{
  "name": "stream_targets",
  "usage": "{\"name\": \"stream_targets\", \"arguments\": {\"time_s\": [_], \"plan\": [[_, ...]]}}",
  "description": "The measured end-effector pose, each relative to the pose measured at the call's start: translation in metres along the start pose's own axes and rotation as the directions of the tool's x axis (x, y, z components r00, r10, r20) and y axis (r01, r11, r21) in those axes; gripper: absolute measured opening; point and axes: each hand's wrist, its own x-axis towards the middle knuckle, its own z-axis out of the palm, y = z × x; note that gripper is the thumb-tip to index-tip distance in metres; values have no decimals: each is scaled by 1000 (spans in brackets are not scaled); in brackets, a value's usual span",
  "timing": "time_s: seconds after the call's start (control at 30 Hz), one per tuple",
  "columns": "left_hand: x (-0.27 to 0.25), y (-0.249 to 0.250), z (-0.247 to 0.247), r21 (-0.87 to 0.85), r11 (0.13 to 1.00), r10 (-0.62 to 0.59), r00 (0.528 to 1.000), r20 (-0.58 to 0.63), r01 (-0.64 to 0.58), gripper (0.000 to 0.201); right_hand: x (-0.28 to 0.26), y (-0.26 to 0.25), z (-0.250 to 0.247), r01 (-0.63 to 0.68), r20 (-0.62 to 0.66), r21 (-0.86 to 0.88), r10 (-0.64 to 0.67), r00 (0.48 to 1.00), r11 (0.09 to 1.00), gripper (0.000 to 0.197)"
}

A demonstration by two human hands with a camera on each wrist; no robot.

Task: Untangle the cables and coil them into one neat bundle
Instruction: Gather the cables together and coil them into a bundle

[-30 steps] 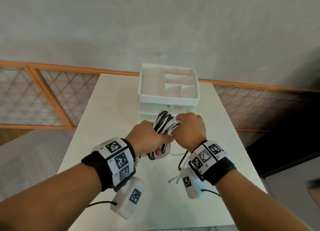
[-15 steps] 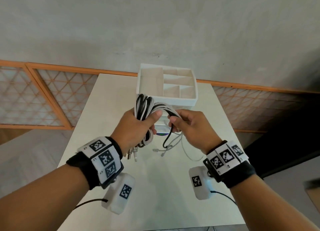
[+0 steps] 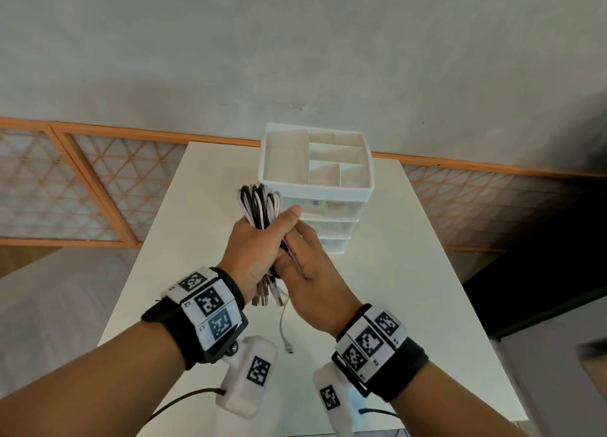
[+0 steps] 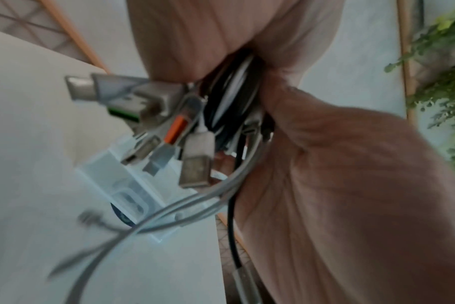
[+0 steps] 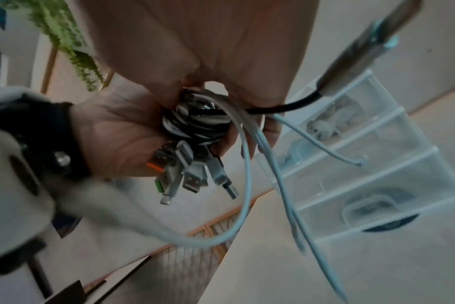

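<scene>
A coil of black and white cables stands upright in my left hand, which grips it round the middle above the table. Its loops stick out above the fist and several plugs hang below it. My right hand lies against the coil's lower right side, and its thumb and fingers pinch a loose black cable and white tails. One white tail dangles down to the table. The left wrist view shows the plugs up close, blurred.
A white drawer organiser with an open compartment tray on top stands just behind the hands on the white table. The table's side edges lie close on both sides. A lattice railing and a grey wall are beyond.
The left hand has turned the coil upright and a little higher. The right hand has come in from the right and now lies against the coil; the loose tails hang shorter.
</scene>
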Motion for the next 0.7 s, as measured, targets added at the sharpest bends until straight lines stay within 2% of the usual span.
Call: {"name": "stream_targets", "arguments": {"time_s": [0.1,0.2,0.23,0.3,0.33,0.37,0.43,0.47,0.53,0.57,0.63,0.67,0.7], "plan": [[-6,7,2,-26,1000,1,1000,28,-1,45,7,-1,-1,-35,29,-21,36,999,999,37],[-9,15,2,-6,996,95,995,15,-94,41,5,-5,-4,-36,82,21,34,996,999,42],[-8,17,2,4,992,126,992,-5,-126,35,3,-5,-7,-71,84,73,64,994,995,51],[-6,22,-1,-32,989,146,988,-39,-148,26,0,-4,-15,-199,45,135,194,980,971,87],[-4,24,-3,-62,988,141,989,-43,-143,24,-2,0,-18,-257,24,111,256,966,960,93],[-2,26,-6,-81,986,143,989,-43,-146,21,-6,6,-22,-290,9,73,290,957,954,84],[0,31,-12,-99,979,176,984,-6,-176,16,-12,18,-26,-294,36,-83,297,954,952,32],[1,32,-15,-118,974,199,979,53,-191,14,-15,25,-28,-311,56,-148,322,945,939,15],[1,35,-22,-134,975,208,944,258,-179,9,-18,37,-36,-357,98,-208,383,919,911,24],[-2,36,-23,-73,984,180,908,379,-165,6,-16,40,-40,-341,111,-254,378,919,905,25],[-9,33,-20,212,957,39,815,578,-196,12,-6,35,-48,-222,160,-412,310,937,884,19],[-13,30,-17,371,897,-51,777,628,-241,19,0,33,-52,-179,168,-489,294,941,853,23],[-16,27,-12,496,819,-120,759,640,-288,25,5,27,-55,-175,164,-551,311,936,816,26]]}}
